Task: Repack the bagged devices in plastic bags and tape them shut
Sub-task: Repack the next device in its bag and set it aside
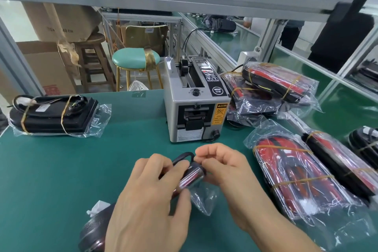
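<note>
Both hands (151,188) (223,165) grasp bagged device (191,178); tape dispenser (196,104) labelled "CAUTION"

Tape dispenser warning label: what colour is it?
Yellow-orange with black print, on the tape dispenser's front face; the warning label shows best in the head view.

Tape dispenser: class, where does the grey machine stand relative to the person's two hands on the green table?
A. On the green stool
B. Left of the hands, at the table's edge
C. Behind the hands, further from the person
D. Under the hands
C: the tape dispenser stands on the green table beyond the left hand and right hand.
</note>
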`<state>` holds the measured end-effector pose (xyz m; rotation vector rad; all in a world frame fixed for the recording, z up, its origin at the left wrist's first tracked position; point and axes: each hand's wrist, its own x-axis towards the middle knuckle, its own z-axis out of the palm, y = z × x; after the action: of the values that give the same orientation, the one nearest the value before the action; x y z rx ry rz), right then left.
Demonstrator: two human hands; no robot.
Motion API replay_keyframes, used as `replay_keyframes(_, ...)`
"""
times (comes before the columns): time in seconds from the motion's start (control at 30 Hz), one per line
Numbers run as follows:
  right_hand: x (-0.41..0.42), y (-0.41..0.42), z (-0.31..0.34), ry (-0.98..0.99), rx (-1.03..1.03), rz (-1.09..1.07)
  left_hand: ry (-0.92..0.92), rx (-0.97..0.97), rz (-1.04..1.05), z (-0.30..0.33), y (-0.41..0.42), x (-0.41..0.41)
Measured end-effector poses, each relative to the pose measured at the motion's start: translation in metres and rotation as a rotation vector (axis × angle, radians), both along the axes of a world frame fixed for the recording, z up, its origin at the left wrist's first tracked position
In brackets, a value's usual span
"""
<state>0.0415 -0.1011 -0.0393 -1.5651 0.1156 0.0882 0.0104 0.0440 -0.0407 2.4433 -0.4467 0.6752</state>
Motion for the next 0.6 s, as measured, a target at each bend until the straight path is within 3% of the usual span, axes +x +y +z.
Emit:
replay_keyframes(0.23, -0.002, -0.01, -0.015, 0.066, 0.214, 0.157, 0.109, 0.098, 0.038, 0.008, -0.006, 0.001)
replay_keyframes(0.33, -0.007, -0.024, -0.027, 0.063, 0.059, 0.41, 0.212, 0.101, 0.057, 0.012, -0.002, 0.002)
replay_keyframes(0.37, -0.01, -0.026, -0.03, 0.084, -0.052, 0.495, 0.244, 0.012, 0.071, 0.014, 0.002, 0.001)
replay_keyframes(0.43, -0.013, -0.023, -0.031, 0.069, -0.222, 0.561, 0.255, -0.342, 0.016, 0.012, 0.014, -0.003)
replay_keyframes(0.6, 0.002, -0.018, -0.001, -0.375, -0.323, 0.321, 0.243, -1.143, -0.17, -0.001, 0.035, -0.013)
